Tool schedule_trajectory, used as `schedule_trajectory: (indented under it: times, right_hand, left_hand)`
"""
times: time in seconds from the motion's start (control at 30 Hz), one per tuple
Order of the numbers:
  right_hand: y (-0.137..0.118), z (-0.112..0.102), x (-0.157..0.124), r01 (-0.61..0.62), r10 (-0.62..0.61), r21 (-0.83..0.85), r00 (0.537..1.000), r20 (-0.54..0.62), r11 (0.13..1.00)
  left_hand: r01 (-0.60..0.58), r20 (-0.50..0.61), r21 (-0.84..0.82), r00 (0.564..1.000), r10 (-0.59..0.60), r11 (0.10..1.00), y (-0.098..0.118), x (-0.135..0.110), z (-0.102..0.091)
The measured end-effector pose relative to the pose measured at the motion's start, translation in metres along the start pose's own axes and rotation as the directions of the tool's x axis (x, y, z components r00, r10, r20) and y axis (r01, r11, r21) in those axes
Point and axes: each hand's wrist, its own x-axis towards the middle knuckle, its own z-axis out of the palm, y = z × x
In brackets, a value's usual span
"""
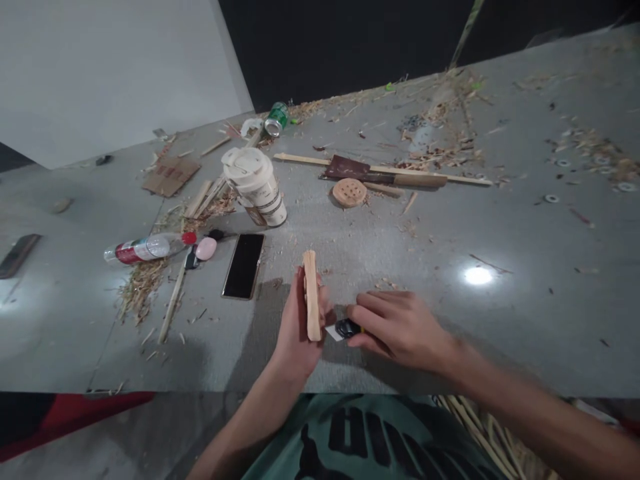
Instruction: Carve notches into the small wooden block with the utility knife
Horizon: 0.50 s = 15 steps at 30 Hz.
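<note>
My left hand point(296, 327) is closed around a pale strip of wood point(312, 300), held upright with its narrow edge toward me. In my right hand point(395, 327) is a utility knife point(347, 328) with a black head; most of its handle is hidden by my fingers. Its short blade points left, close to the lower end of the wood. Whether the blade touches the wood or my left hand I cannot tell. A dark-screened phone point(243, 267) lies flat to the left of my left hand.
A lidded paper cup point(257, 190) stands behind the phone. Farther back lie a brown-sheathed knife point(385, 175), a round wooden disc with holes point(349, 193) and a green can point(277, 120). A plastic bottle point(145, 249) lies at left. Wood shavings point(143, 287) litter the grey table point(500, 333).
</note>
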Motion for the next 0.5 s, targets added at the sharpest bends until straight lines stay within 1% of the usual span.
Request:
schedule_trajectory:
  times: [0.13,0.27,0.4,0.5]
  right_hand:
    - [-0.003,0.001,0.002,-0.002,0.002,0.011,1.000,0.000,1.000]
    - [-0.007,0.003,0.008,0.031,-0.031,0.001,0.999,0.030,1.000]
    - [-0.008,0.003,0.012,0.064,-0.062,-0.054,0.997,0.040,0.997]
    - [-0.006,0.000,0.015,0.108,-0.108,-0.119,0.994,0.006,0.987]
  left_hand:
    - [0.002,0.003,0.008,1.000,-0.002,1.000,-0.003,0.000,-0.004]
    - [-0.001,-0.019,0.020,1.000,0.001,1.000,-0.007,-0.001,-0.004]
    - [-0.007,-0.038,0.021,0.999,0.008,1.000,-0.008,-0.001,-0.003]
    - [0.020,-0.063,0.044,0.998,-0.018,0.999,-0.005,-0.003,0.000]
